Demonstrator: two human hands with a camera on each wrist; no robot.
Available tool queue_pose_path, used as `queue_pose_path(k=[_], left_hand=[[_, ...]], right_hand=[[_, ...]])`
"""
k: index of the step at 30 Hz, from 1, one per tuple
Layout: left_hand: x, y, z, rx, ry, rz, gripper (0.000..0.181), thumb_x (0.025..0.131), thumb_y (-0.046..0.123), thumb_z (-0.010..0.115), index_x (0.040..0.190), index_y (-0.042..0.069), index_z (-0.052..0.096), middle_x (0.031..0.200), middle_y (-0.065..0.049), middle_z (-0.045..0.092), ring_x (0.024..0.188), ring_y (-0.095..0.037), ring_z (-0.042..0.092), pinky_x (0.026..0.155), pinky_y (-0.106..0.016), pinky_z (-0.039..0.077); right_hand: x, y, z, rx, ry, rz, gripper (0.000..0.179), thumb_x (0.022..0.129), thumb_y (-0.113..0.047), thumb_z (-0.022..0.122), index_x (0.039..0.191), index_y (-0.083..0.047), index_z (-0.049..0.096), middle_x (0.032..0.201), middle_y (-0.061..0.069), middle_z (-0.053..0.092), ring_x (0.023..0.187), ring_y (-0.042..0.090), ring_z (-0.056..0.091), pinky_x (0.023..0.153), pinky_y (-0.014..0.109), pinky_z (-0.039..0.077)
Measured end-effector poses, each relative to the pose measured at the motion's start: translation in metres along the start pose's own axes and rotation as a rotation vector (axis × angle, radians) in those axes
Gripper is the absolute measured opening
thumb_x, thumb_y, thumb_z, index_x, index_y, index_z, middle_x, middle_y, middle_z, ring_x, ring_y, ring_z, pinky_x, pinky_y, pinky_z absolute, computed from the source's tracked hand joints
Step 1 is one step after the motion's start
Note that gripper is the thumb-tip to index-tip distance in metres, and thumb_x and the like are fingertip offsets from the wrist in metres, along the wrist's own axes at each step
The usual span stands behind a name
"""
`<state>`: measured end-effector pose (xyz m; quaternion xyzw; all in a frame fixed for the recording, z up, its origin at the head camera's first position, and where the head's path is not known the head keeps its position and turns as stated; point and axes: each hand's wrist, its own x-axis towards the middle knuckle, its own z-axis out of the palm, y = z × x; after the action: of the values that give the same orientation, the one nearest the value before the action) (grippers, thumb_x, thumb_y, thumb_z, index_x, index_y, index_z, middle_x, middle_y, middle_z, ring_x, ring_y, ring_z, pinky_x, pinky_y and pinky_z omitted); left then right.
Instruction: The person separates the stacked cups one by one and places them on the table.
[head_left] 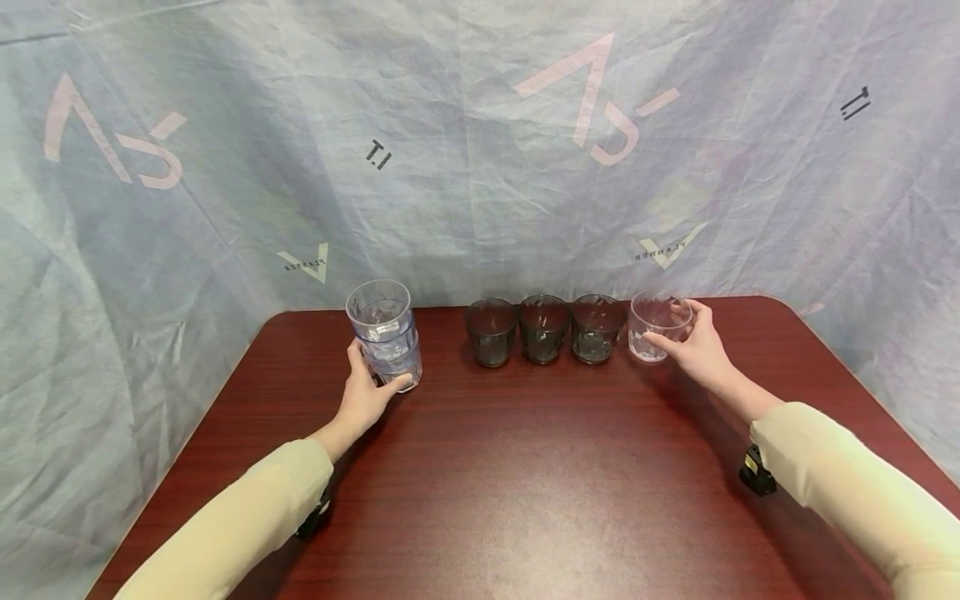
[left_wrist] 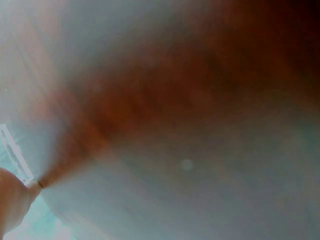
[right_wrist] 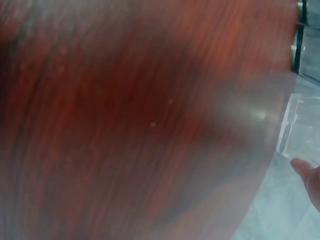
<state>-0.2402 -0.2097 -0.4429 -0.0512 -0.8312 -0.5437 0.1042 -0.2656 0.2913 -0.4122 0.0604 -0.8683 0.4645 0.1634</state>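
Fingers of the left hand (head_left: 365, 398) in the head view wrap round the lower part of a stack of clear glasses (head_left: 384, 333) at the far left of the table (head_left: 510, 467), thumb on its near side. On the far right, the right hand (head_left: 697, 343) grasps a single clear glass (head_left: 651, 333) between thumb and fingers, just right of three dark glasses (head_left: 544, 329) standing in a row between the hands. The step looks like sorting or stacking; whether the single glass is being placed or taken, I cannot tell. Either way, the next move seems to call for a steady stack and care not to knock the neighbouring dark glass. How many glasses nest is hard to count, and whether the stack's base touches the wood is unclear.

In the left wrist view, blur covers most; only part of the left hand shows at lower left, its grip unreadable there.

The right wrist view cuts off the single glass, one digit beside it, and the dark glasses; the other fingers are out of sight.
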Motion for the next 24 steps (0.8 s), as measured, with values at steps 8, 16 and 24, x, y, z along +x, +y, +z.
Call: queue_pose_path(k=[8,16,24], left_hand=[[0.0,0.0,0.0,0.008,0.005,0.008,0.098,0.083,0.005,0.078,0.148,0.012,0.005,0.144,-0.025,0.037,0.131,-0.035,0.041,0.104,-0.049,0.036],[-0.001,0.001,-0.001,0.008,0.014,0.003,0.097,0.083,0.004,0.078,0.147,0.011,0.006,0.144,-0.025,0.038,0.132,-0.034,0.04,0.105,-0.048,0.035],[0.0,0.001,-0.001,0.028,0.003,0.002,0.097,0.083,0.006,0.078,0.147,0.013,0.006,0.142,-0.026,0.04,0.13,-0.035,0.042,0.103,-0.049,0.037]], right_hand=[[0.001,0.005,0.004,0.028,-0.033,0.029,0.076,0.089,-0.013,0.072,0.137,0.01,0.018,0.137,0.033,0.04,0.102,0.03,0.049,0.07,0.01,0.037],[0.002,0.007,0.007,0.051,-0.044,0.03,0.08,0.089,-0.014,0.072,0.14,0.009,0.015,0.136,0.035,0.04,0.118,0.047,0.044,0.082,0.021,0.035],[0.0,-0.006,0.004,0.049,0.06,-0.019,0.088,0.086,-0.015,0.076,0.147,0.0,0.014,0.146,0.026,0.032,0.128,0.039,0.037,0.101,0.037,0.036]])
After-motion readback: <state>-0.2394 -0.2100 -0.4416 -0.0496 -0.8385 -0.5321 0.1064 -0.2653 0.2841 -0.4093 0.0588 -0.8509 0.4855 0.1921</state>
